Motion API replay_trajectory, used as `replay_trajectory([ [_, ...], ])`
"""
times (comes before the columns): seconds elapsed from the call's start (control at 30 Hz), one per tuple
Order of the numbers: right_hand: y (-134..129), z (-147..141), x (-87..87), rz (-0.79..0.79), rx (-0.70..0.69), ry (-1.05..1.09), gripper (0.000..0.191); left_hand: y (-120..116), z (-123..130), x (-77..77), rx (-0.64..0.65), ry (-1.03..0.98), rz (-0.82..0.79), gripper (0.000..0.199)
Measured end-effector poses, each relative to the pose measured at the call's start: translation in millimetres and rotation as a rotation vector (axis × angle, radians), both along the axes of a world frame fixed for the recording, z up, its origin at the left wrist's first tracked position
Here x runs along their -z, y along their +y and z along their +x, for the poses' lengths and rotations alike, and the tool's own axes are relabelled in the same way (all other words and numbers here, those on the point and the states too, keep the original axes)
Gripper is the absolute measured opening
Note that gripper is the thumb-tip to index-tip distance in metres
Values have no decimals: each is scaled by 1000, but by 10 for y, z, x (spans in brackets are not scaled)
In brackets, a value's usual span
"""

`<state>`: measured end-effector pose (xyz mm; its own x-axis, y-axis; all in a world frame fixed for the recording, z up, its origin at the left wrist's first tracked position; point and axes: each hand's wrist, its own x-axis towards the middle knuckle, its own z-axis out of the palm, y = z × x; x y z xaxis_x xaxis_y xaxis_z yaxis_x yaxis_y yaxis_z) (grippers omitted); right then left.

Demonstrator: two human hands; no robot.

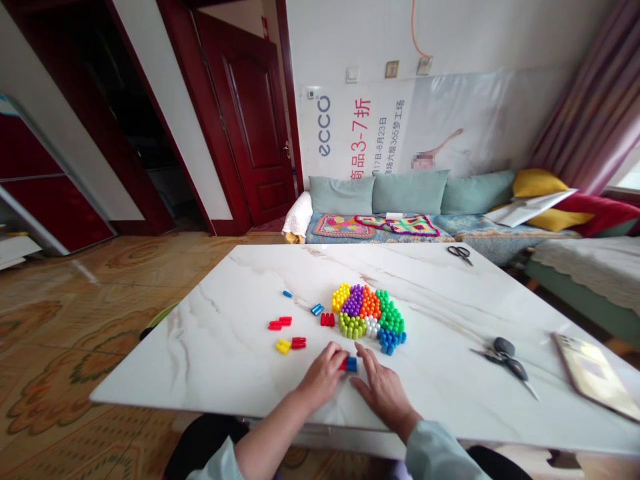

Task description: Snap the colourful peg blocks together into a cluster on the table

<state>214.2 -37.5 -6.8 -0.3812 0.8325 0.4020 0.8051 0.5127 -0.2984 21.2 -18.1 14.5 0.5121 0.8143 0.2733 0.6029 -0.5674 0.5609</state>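
On the white marbled table (225, 293), my left hand (321, 371) is closed on a small row of red and blue capsule-shaped pieces (351, 364), whose blue end sticks out to the right. My fingers hide part of the red. Just right of that blue end is my right hand (381, 387), thumb and fingers apart with nothing between them. Beyond both hands stands a tight cluster of upright pieces, grouped as yellow (341, 297), purple (353, 301), orange (371, 303), green (391, 312), lime (352, 327), white (371, 327) and blue (392, 341).
Loose red pieces (280, 323), yellow pieces (283, 347) and blue pieces (317, 309) lie left of the cluster. To the right are black-handled scissors (506, 359) and a phone (595, 373). More scissors (460, 253) lie near the far edge, before a sofa (450, 227).
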Motion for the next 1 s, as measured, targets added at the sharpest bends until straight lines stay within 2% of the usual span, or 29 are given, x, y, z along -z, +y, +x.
replay_trajectory([
  [0.1,-2,-10,-59,-61,-52,-22,35,-234,133,125,-19,-95,-42,47],
  [0.2,-4,-12,-107,-110,-34,-48,20,-210,63,135,-72,-105,-35,46],
  [0.33,-6,-5,-110,-119,-8,-65,16,107,-289,23,-199,0,54,46],
  [0.43,-7,-3,-87,-113,-2,-76,15,418,-569,-83,-333,197,90,45],
  [0.57,-5,-12,-71,-115,14,-86,14,771,-726,-204,-372,274,85,38],
  [0.73,1,-24,-75,-111,17,-87,13,1115,-553,-282,-402,309,76,38],
  [0.9,0,-13,-51,-90,10,-46,11,1383,-296,-220,-427,385,-13,31],
  [1.0,3,-3,-25,-102,5,-53,11,1518,-261,-209,-446,411,-31,21],
])
